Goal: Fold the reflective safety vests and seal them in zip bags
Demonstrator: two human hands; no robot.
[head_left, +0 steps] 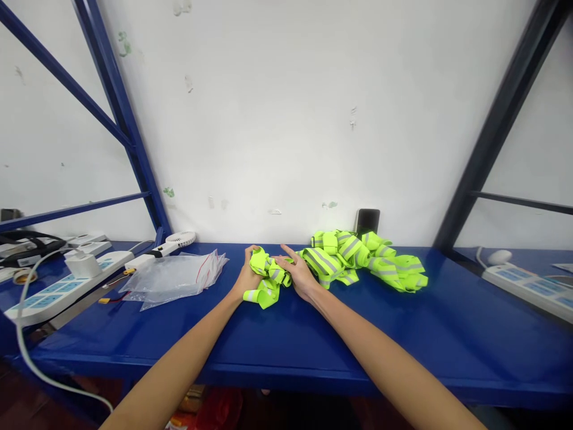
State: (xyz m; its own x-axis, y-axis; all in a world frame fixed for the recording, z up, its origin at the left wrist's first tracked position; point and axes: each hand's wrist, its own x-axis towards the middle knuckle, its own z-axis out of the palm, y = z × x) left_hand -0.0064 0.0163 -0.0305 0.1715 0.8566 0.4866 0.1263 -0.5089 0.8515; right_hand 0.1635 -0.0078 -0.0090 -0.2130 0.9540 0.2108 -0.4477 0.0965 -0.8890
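Black device [367, 220], base hidden by reflective straps [362, 260]

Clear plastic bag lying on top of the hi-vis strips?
No, the clear plastic bag lies on the blue shelf to the left of the reflective strips, with a gap between them.

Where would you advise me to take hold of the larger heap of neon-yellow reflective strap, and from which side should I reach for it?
I would pinch the heap of neon-yellow reflective strap at its loose folded end on the right, coming from the front, over the blue shelf. That end stands clear of the right hand, and the white wall closes off the back.
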